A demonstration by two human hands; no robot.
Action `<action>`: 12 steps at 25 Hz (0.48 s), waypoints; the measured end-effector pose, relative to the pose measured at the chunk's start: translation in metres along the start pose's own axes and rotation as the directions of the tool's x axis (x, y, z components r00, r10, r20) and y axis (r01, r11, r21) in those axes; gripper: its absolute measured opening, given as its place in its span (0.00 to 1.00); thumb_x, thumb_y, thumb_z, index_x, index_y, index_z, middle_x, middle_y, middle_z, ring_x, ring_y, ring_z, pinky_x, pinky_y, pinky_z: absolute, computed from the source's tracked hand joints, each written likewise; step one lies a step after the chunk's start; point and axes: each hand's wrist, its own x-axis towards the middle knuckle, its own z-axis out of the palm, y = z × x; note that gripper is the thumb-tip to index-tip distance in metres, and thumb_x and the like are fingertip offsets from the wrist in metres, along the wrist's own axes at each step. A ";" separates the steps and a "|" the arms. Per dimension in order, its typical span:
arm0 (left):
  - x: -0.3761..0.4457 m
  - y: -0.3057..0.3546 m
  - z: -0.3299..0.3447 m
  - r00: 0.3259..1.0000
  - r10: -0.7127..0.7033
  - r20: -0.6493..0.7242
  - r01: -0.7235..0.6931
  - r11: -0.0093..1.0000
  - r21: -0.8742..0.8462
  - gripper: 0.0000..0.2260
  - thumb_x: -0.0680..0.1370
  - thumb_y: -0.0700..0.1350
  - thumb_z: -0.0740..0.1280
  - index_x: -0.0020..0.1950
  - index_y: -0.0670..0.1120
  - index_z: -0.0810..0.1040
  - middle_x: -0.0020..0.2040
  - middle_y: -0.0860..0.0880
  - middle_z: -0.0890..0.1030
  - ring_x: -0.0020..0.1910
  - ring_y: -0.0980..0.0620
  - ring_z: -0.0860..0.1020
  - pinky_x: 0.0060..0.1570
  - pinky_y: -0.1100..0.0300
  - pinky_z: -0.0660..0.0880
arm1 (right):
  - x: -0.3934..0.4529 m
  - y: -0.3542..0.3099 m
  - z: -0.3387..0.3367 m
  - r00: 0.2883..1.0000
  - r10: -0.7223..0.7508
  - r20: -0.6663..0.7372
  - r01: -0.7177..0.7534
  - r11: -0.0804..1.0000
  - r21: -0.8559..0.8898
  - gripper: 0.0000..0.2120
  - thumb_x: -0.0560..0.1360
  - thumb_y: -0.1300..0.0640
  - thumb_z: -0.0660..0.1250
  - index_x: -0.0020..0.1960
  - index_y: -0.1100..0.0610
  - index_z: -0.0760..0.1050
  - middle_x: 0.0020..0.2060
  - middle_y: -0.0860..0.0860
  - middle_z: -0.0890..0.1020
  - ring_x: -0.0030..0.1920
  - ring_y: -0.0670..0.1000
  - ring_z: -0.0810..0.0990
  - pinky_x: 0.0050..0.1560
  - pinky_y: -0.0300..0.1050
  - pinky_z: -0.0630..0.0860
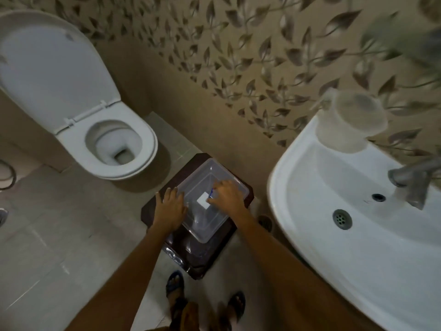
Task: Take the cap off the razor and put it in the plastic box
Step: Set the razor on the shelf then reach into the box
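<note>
A clear plastic box [199,231] sits on a dark brown stool [210,261] on the bathroom floor. My right hand [228,195] reaches down into the box, fingers curled around a thin blue razor [211,193], of which only a short bit shows. A small white square [203,201] lies on the box's bottom just under those fingers. My left hand [170,207] rests flat, fingers spread, against the box's left rim and the stool top. I cannot make out a razor cap.
A white toilet [112,139] with its lid up stands to the left. A white sink [358,225] with a grey tap [410,180] and a plastic jug [350,120] fills the right. My sandalled feet [205,304] stand just before the stool.
</note>
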 end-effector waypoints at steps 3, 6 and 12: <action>0.014 -0.014 0.026 1.000 0.030 -0.008 -0.030 0.999 -0.012 0.23 0.79 0.51 0.54 0.72 0.44 0.58 0.74 0.40 0.59 0.74 0.41 0.54 0.71 0.36 0.51 | 0.024 0.004 0.049 1.000 0.027 -0.008 -0.027 1.000 0.003 0.24 0.71 0.47 0.69 0.62 0.59 0.71 0.61 0.58 0.75 0.63 0.58 0.70 0.62 0.54 0.69; 0.026 -0.021 0.042 0.997 0.066 -0.043 -0.069 0.995 -0.066 0.22 0.79 0.50 0.56 0.71 0.43 0.60 0.74 0.38 0.61 0.74 0.40 0.55 0.70 0.35 0.50 | 0.041 0.009 0.081 0.999 0.048 -0.019 -0.048 0.999 -0.002 0.24 0.73 0.47 0.67 0.64 0.58 0.69 0.62 0.57 0.74 0.64 0.57 0.69 0.63 0.52 0.68; 0.042 -0.038 0.068 0.996 0.071 -0.049 -0.075 0.994 -0.084 0.23 0.79 0.52 0.52 0.72 0.44 0.57 0.75 0.40 0.59 0.75 0.42 0.54 0.71 0.38 0.47 | 0.074 0.018 0.119 0.997 0.075 0.019 -0.075 0.997 0.003 0.25 0.74 0.48 0.66 0.66 0.58 0.66 0.64 0.58 0.72 0.63 0.58 0.69 0.62 0.52 0.69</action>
